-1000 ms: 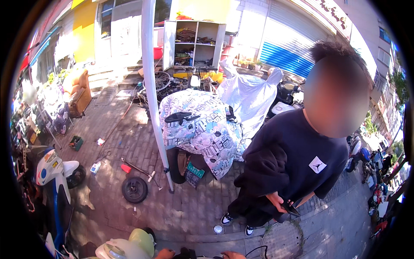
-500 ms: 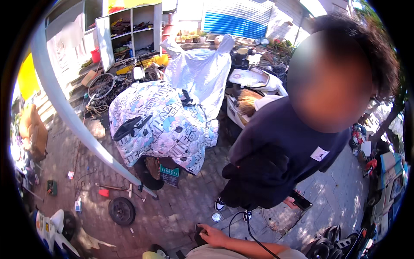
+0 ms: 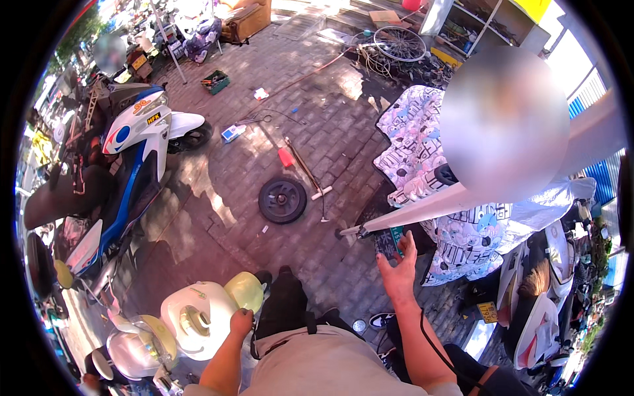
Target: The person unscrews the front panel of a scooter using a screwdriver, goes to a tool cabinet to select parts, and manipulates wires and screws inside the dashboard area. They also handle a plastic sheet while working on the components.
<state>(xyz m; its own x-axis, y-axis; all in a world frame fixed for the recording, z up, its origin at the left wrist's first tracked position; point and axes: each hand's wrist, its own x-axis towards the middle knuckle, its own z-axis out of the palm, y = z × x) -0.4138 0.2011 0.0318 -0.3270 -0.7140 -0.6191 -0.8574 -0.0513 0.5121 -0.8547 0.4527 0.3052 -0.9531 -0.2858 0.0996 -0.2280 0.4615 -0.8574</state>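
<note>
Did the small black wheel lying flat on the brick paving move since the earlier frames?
No. The small black wheel lies beside the same long metal rod and red can; only the head camera swung.

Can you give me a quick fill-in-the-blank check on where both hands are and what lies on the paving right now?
1. The left hand rests on the pale yellow and ____ scooter.
2. The right hand is raised with its fingers ____, holding nothing.
3. On the brick paving lies a loose black ____.
4. Beside the red can lies a long hand pump; the can's colour is ____.

Missing words: white; spread; wheel; red
</note>
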